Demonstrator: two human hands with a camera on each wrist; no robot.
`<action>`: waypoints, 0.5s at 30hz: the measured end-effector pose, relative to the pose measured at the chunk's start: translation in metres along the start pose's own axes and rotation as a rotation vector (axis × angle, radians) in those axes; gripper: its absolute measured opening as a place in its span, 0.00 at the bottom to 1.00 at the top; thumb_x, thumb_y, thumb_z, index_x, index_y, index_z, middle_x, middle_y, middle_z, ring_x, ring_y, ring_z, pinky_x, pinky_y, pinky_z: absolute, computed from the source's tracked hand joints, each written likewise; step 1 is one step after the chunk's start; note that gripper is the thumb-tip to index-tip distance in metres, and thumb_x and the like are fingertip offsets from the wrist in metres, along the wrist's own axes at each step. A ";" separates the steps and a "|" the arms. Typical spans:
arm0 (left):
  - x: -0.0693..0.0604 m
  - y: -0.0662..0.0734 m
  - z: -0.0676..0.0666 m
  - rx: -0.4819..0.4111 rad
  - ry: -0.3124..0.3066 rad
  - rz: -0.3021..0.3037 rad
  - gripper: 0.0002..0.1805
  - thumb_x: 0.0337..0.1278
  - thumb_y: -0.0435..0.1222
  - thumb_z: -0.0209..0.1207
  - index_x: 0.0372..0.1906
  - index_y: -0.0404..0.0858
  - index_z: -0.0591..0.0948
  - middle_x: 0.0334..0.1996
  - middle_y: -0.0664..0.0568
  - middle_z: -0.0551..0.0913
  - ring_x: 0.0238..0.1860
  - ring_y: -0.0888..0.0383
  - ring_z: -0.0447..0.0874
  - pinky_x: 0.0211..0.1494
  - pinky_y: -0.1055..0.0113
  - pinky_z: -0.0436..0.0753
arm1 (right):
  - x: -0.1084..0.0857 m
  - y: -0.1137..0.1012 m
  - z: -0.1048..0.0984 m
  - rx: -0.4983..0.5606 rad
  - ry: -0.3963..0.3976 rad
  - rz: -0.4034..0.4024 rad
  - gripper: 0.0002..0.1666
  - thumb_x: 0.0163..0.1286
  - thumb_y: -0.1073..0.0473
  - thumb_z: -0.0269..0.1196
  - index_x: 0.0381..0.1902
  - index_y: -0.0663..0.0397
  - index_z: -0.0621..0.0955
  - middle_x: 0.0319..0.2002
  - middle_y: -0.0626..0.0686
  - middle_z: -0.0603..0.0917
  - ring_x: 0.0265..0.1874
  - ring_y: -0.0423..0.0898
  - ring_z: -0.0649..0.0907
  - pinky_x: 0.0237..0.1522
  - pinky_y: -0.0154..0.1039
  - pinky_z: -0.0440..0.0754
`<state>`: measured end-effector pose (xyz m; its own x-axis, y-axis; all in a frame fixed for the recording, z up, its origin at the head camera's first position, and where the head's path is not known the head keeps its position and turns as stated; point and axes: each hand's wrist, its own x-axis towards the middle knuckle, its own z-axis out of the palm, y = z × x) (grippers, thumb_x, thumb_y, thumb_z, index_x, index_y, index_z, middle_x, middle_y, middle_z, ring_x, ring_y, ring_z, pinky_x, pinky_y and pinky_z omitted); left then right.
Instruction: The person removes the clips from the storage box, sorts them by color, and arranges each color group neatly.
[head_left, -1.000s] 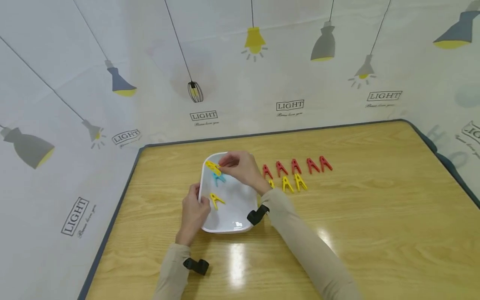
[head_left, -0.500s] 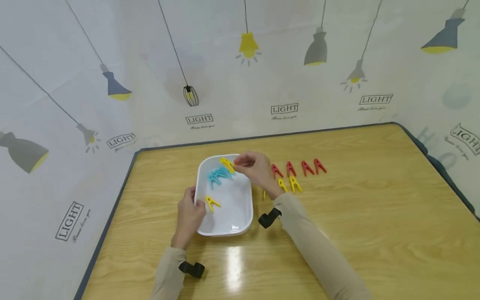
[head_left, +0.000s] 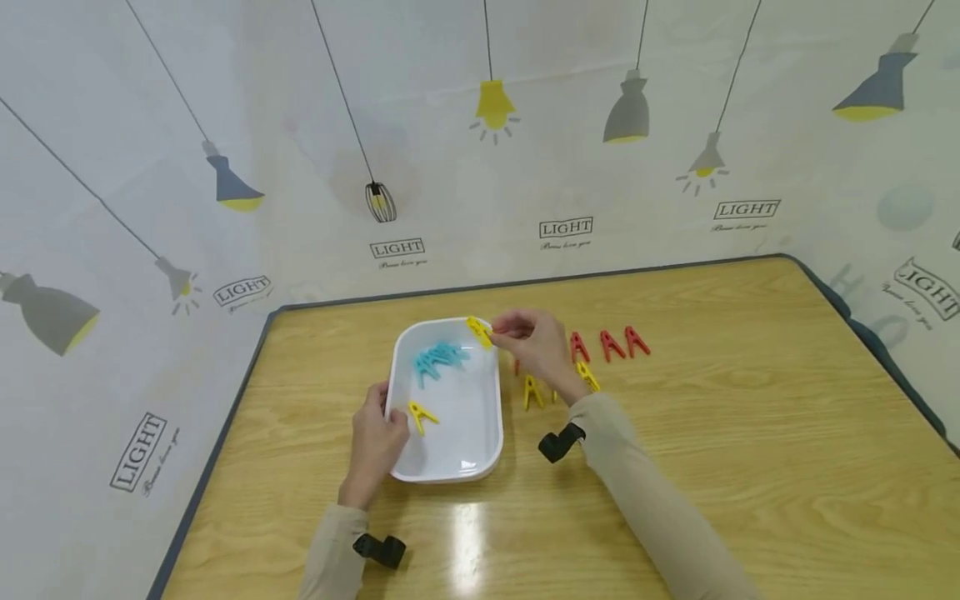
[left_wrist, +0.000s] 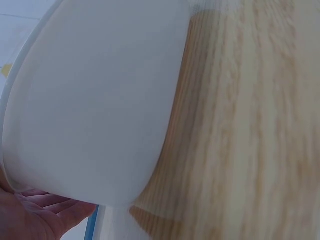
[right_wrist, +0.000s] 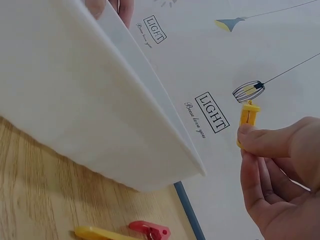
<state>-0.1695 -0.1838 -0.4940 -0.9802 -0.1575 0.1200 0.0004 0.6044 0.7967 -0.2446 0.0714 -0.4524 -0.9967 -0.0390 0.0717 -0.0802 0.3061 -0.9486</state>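
The left hand [head_left: 377, 435] grips the left rim of a white tray [head_left: 489, 450], thumb over the edge; in the left wrist view that hand [left_wrist: 35, 215] shows beside the tray wall [left_wrist: 95, 100]. Between thumb and fingertips the right hand [head_left: 536, 346] pinches a yellow clip [head_left: 480, 332] over the tray's upper right corner. The right wrist view shows the same yellow clip [right_wrist: 248, 120] upright in the right hand [right_wrist: 285, 175]. Inside the tray lie several blue clips [head_left: 441, 357] bunched near the top and one yellow clip [head_left: 422, 417] lower left.
Right of the tray, red clips [head_left: 633, 341] stand in a row on the wooden table [head_left: 712, 417], with yellow clips [head_left: 532, 392] nearer the person, partly hidden by the right hand. A wall [head_left: 465, 183] printed with lamps rises behind the table's dark edge.
The right hand has moved right with the yellow clip, from above the tray's upper left to its upper right corner, uncovering more blue clips. The left hand still grips the tray.
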 end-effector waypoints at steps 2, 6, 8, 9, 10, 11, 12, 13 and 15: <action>0.000 0.000 -0.001 -0.001 0.002 -0.001 0.25 0.56 0.24 0.50 0.61 0.22 0.72 0.54 0.27 0.82 0.56 0.36 0.83 0.59 0.43 0.84 | -0.002 0.002 -0.005 -0.001 0.007 0.003 0.08 0.64 0.62 0.72 0.41 0.55 0.87 0.40 0.55 0.89 0.36 0.47 0.86 0.40 0.35 0.86; -0.001 0.000 -0.001 0.004 -0.005 -0.011 0.25 0.57 0.24 0.50 0.62 0.22 0.72 0.55 0.26 0.81 0.57 0.36 0.83 0.59 0.43 0.83 | -0.008 0.008 -0.017 -0.018 0.022 0.004 0.08 0.64 0.62 0.72 0.41 0.57 0.86 0.40 0.56 0.89 0.36 0.47 0.86 0.41 0.35 0.86; -0.001 0.000 -0.001 0.012 -0.015 -0.016 0.25 0.58 0.24 0.49 0.62 0.22 0.71 0.56 0.26 0.80 0.58 0.35 0.82 0.60 0.43 0.83 | -0.010 0.013 -0.024 -0.030 0.030 -0.003 0.09 0.64 0.62 0.72 0.41 0.57 0.87 0.40 0.56 0.89 0.36 0.47 0.86 0.40 0.34 0.86; -0.001 0.000 -0.001 0.015 -0.019 -0.017 0.25 0.58 0.23 0.49 0.63 0.22 0.71 0.57 0.26 0.80 0.58 0.35 0.82 0.60 0.43 0.83 | -0.011 0.017 -0.027 -0.035 0.036 -0.012 0.09 0.64 0.62 0.71 0.42 0.57 0.87 0.40 0.56 0.89 0.36 0.47 0.86 0.39 0.32 0.86; -0.001 0.001 -0.001 0.018 -0.023 -0.017 0.25 0.58 0.23 0.48 0.63 0.22 0.71 0.57 0.26 0.80 0.59 0.35 0.82 0.60 0.43 0.83 | -0.011 0.020 -0.031 -0.039 0.044 -0.022 0.09 0.64 0.62 0.71 0.42 0.58 0.87 0.40 0.57 0.89 0.36 0.47 0.86 0.39 0.31 0.85; -0.001 0.001 -0.001 0.021 -0.028 -0.018 0.26 0.58 0.23 0.48 0.63 0.22 0.71 0.57 0.25 0.80 0.59 0.35 0.81 0.60 0.43 0.83 | -0.012 0.022 -0.035 -0.043 0.050 -0.024 0.10 0.64 0.62 0.71 0.42 0.58 0.87 0.40 0.57 0.89 0.36 0.47 0.86 0.38 0.30 0.85; -0.001 0.001 -0.001 0.022 -0.031 -0.019 0.26 0.58 0.23 0.48 0.63 0.22 0.70 0.58 0.25 0.79 0.59 0.34 0.81 0.60 0.43 0.83 | -0.013 0.025 -0.039 -0.043 0.056 -0.027 0.10 0.64 0.62 0.71 0.43 0.59 0.87 0.40 0.57 0.89 0.36 0.46 0.86 0.38 0.28 0.84; -0.001 0.002 -0.001 0.024 -0.034 -0.021 0.26 0.58 0.24 0.48 0.63 0.22 0.70 0.58 0.25 0.79 0.59 0.35 0.81 0.60 0.43 0.83 | -0.014 0.027 -0.043 -0.046 0.063 -0.030 0.10 0.64 0.62 0.71 0.43 0.59 0.87 0.40 0.58 0.89 0.36 0.46 0.86 0.37 0.27 0.84; 0.000 0.002 -0.001 0.025 -0.036 -0.025 0.26 0.58 0.24 0.48 0.64 0.23 0.70 0.58 0.26 0.79 0.60 0.35 0.81 0.61 0.44 0.83 | -0.016 0.032 -0.051 -0.053 0.074 -0.037 0.10 0.64 0.62 0.71 0.43 0.60 0.87 0.40 0.59 0.89 0.35 0.45 0.86 0.37 0.26 0.83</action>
<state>-0.1692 -0.1831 -0.4920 -0.9863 -0.1449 0.0782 -0.0289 0.6200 0.7841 -0.2320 0.1303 -0.4677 -0.9912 0.0182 0.1308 -0.1158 0.3560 -0.9273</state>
